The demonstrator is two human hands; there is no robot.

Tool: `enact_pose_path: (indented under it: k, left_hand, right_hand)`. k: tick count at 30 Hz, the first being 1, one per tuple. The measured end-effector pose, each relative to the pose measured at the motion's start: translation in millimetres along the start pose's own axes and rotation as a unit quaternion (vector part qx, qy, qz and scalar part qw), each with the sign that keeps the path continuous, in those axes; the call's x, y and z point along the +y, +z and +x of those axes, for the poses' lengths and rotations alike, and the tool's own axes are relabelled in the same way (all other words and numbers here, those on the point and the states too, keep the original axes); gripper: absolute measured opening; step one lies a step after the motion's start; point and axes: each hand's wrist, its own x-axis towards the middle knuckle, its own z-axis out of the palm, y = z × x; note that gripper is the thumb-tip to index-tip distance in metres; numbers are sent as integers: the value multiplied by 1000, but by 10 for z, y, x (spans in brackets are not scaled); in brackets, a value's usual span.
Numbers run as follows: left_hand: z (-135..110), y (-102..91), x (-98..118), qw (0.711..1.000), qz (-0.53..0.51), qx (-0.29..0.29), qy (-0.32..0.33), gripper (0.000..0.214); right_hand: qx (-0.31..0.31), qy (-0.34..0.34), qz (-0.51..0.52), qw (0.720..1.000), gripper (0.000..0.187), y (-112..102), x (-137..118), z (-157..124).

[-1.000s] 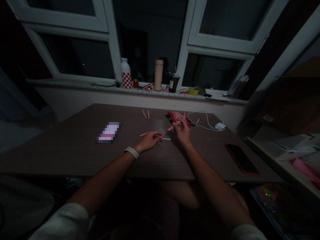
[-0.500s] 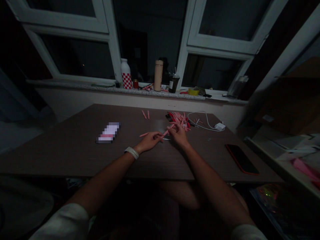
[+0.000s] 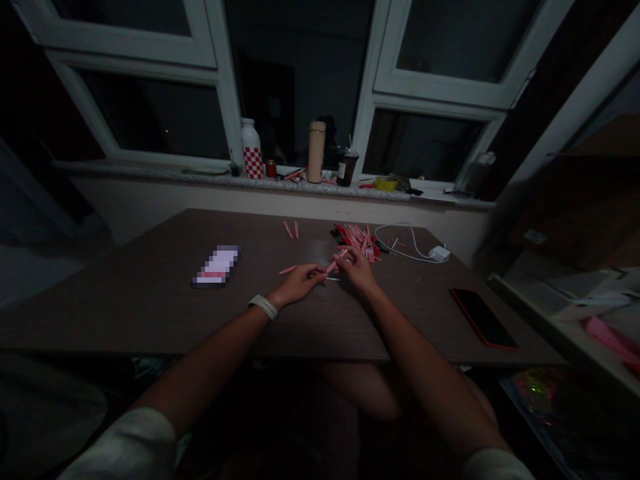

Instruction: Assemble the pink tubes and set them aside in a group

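Between my two hands a pink pen [image 3: 331,266] slants up to the right. My left hand [image 3: 300,283], with a pale watch band on its wrist, pinches the lower end. My right hand [image 3: 358,270] has its fingers closed around the upper end. Below them a thin white stick [image 3: 333,279] rests on the table. Another pink pen piece [image 3: 287,270] lies just beyond my left hand. Behind my right hand is a heap of pink, red and black pen parts [image 3: 356,237]. Two pink pieces [image 3: 296,230] lie apart toward the far edge.
On the brown table [image 3: 210,327] a lit phone [image 3: 218,265] lies left and a dark phone [image 3: 483,318] right. A white charger [image 3: 439,253] with its looped cable sits at the back right. The windowsill holds a checkered bottle [image 3: 253,150], a beige flask [image 3: 316,152] and a dark cup [image 3: 347,168].
My right fingers have shifted slightly around the upper end of the pen. Otherwise my hands and the things on the table look almost the same.
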Motion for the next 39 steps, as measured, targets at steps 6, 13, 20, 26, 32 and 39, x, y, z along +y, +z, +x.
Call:
enact_pose_path:
  k: [6, 13, 20, 26, 32, 39]
  left_hand:
    - [3, 3, 1, 1000, -2, -2, 1, 36]
    - [1, -16, 92, 1000, 18, 9, 8, 35]
    - [-17, -22, 152, 999, 30, 12, 2, 34]
    - [-3, -35, 108, 999, 34, 15, 15, 36]
    - [-15, -55, 108, 998, 45, 25, 27, 39]
    - [-2, -68, 121, 999, 3, 31, 24, 63]
  right_hand:
    - [0, 6, 4, 1000, 54, 2, -15, 3]
    - [-1, 23, 19, 1000, 54, 25, -63, -23]
    - [-11, 31, 21, 999, 54, 34, -86, -39]
    - [-20, 44, 38, 998, 51, 46, -82, -46]
    - [-59, 68, 84, 992, 48, 49, -130, -80]
    - [-137, 102, 87, 982, 45, 24, -119, -135]
